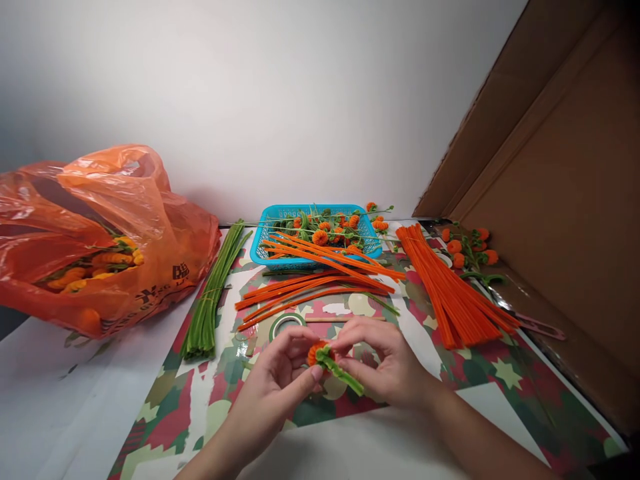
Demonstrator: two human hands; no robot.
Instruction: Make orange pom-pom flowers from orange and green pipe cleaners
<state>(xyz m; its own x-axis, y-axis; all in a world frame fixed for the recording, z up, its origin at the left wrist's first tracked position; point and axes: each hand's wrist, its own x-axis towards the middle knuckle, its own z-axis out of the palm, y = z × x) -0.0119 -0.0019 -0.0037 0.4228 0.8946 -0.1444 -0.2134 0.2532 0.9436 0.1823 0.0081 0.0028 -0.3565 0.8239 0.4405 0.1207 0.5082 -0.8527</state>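
Between my hands, low over the middle of the table, is an orange pipe-cleaner flower [315,353] with a green pipe-cleaner stem [346,378] slanting down to the right. My left hand [280,373] is closed, thumb and fingers pinching the orange flower head from the left. From the right, the fingertips of my right hand [383,363] close on the green part where it meets the flower. Just behind my hands lie a roll of green tape [280,322] and a thin wooden stick [320,319]. Loose orange pipe cleaners [310,283] are spread beyond them.
A blue basket [257,250] holds orange flowers with green stems. Bundles of green pipe cleaners [213,300] and orange pipe cleaners [445,287] flank it. An orange plastic bag [165,247] stands left. More flowers [455,247] and pink-handled scissors [540,326] lie right, near a cardboard wall [560,187].
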